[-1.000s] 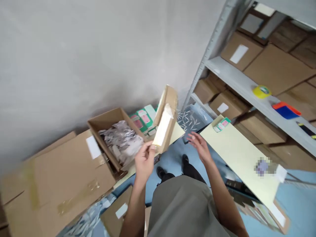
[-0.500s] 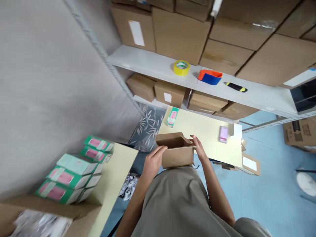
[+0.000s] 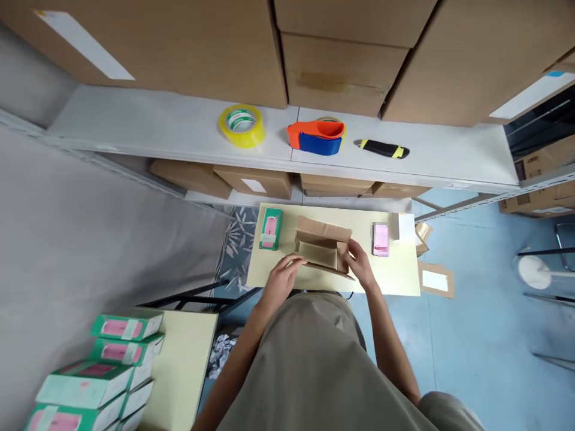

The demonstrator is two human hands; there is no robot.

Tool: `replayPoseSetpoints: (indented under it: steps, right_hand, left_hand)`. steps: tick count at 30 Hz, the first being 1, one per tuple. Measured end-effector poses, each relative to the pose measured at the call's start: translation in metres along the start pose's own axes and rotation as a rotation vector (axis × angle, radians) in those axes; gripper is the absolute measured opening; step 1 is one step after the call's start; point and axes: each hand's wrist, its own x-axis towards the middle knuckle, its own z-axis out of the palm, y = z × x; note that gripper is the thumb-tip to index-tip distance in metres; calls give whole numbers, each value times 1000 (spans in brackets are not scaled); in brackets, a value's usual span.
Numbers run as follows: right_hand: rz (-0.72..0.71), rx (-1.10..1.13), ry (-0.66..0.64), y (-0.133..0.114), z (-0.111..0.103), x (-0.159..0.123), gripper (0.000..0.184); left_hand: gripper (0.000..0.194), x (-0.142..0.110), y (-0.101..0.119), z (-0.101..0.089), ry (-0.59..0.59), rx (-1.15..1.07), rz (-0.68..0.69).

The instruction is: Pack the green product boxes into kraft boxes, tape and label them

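Note:
A small cardboard box (image 3: 324,229) with its top flaps raised is between my hands, over the pale yellow table (image 3: 395,275). My left hand (image 3: 282,280) pinches its near left edge. At the right end, my right hand (image 3: 359,265) has its fingers closed on the flap and side. I look into the box from above; no item shows inside it. Left of the box, on the same table, lies a green and pink carton (image 3: 271,230). A phone (image 3: 380,239) with a pink screen lies to the right, beside a white box (image 3: 404,227).
On the shelf (image 3: 179,123) ahead sit yellow tape (image 3: 242,126), an orange and blue tape dispenser (image 3: 317,137) and a utility knife (image 3: 384,148). Large cardboard boxes (image 3: 202,54) stand behind them. A side table (image 3: 184,359) at lower left bears several green cartons (image 3: 85,383).
My view has swung toward the shelf and table. The box has gone from near my lap to over the table, and its opening now faces me more. Both hands still hold it.

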Motion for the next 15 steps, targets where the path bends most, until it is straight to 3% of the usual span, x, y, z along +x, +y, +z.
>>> replayPoseSetpoints:
  steps: [4, 8, 11, 15]
  right_hand:
    - [96, -17, 52, 23, 0, 6, 92]
    - [119, -37, 40, 24, -1, 8, 87]
    - [48, -37, 51, 11, -6, 11, 78]
    - [-79, -74, -30, -1, -15, 14, 52]
  left_hand:
    - [33, 2, -25, 8, -61, 20, -160]
    - [33, 0, -33, 14, -45, 31, -228]
    - [39, 3, -34, 19, 48, 27, -287]
    - [63, 8, -38, 26, 125, 64, -358]
